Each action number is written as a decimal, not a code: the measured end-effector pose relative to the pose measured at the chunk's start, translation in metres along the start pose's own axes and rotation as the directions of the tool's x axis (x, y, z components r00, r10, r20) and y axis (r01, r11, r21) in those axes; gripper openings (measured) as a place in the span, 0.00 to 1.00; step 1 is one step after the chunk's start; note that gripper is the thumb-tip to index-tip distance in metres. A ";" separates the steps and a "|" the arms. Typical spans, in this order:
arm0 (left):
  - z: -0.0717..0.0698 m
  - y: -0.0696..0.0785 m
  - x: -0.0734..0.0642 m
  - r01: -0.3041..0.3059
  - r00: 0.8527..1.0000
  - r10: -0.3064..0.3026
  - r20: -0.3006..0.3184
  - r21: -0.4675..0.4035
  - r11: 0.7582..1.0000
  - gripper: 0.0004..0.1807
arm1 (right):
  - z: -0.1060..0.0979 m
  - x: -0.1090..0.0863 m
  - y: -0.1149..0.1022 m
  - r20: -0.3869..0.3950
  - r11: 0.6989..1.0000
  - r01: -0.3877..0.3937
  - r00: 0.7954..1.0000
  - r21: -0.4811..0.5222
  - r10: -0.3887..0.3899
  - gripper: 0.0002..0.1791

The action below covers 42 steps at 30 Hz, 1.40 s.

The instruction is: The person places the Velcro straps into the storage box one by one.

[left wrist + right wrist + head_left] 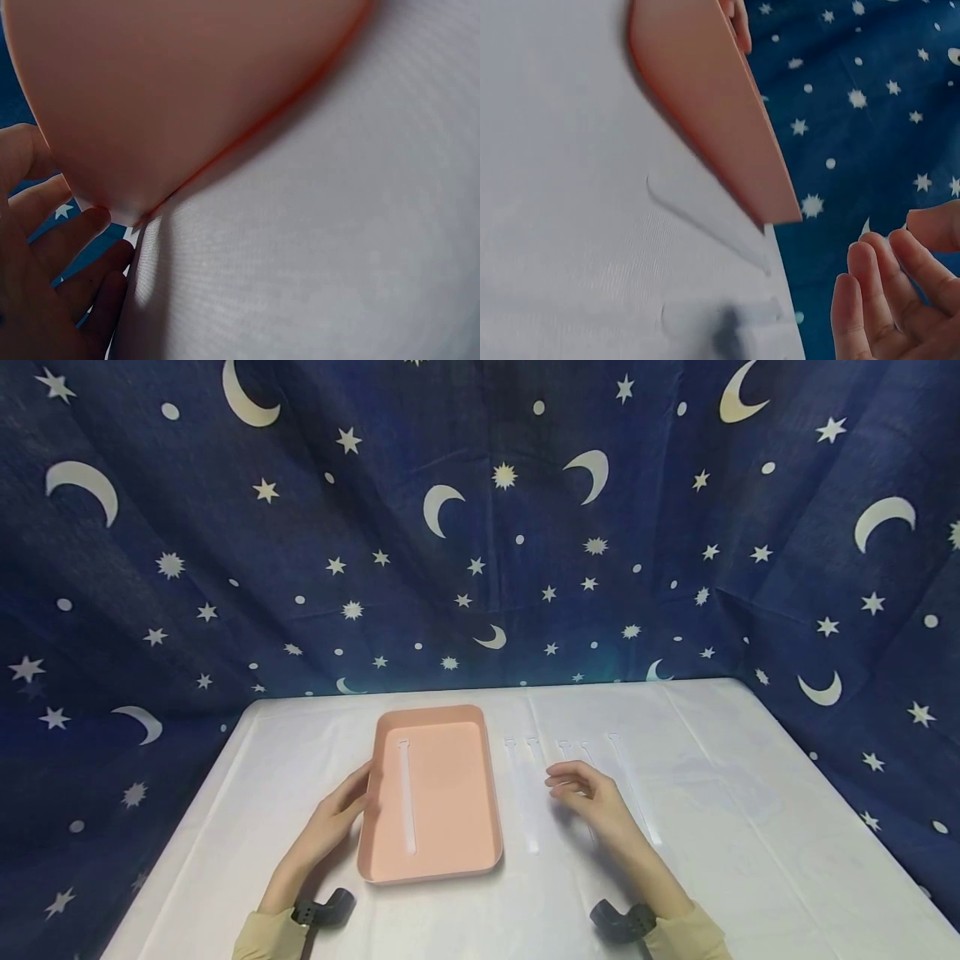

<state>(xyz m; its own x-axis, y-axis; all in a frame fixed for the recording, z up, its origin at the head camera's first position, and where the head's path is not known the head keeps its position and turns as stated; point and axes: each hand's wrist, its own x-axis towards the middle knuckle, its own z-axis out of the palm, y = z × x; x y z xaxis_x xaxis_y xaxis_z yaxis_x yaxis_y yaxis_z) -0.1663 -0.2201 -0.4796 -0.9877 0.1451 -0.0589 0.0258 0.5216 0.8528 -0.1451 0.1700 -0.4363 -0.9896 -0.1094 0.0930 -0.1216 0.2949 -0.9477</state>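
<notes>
A shallow pink tray (pixel 453 793) rests on the white-covered table, with one clear plastic strip (pixel 407 797) lying lengthwise inside near its left side. My left hand (pixel 330 822) touches the tray's left side with its fingers; in the left wrist view the fingers (pixel 71 232) lie against the wall. To the right of the tray lie several more clear strips (pixel 525 802) in a loose row, each with a small wider head at the far end. Above these strips hovers my right hand (pixel 596 802), fingers loosely bent, and the right wrist view shows nothing between thumb and fingers (pixel 862 285).
A white cloth (pixel 750 860) covers the table. Behind it hangs a dark blue curtain (pixel 525 568) with moons and stars. Each wrist carries a black strapped device, the left one (pixel 330 910) and the right one (pixel 621 922).
</notes>
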 end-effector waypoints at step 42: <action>0.000 -0.003 0.001 0.000 1.000 0.001 0.015 -0.019 1.000 0.33 | -0.095 0.002 0.040 -0.178 0.944 -0.221 0.967 -0.244 0.180 0.22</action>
<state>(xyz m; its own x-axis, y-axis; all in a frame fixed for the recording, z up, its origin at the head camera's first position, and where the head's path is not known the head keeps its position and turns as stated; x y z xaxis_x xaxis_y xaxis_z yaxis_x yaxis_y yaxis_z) -0.1675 -0.2219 -0.4823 -0.9852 0.1582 -0.0662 0.0233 0.5058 0.8623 -0.1588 0.2715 -0.4453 -0.9929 0.1164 -0.0264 0.0850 0.5344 -0.8410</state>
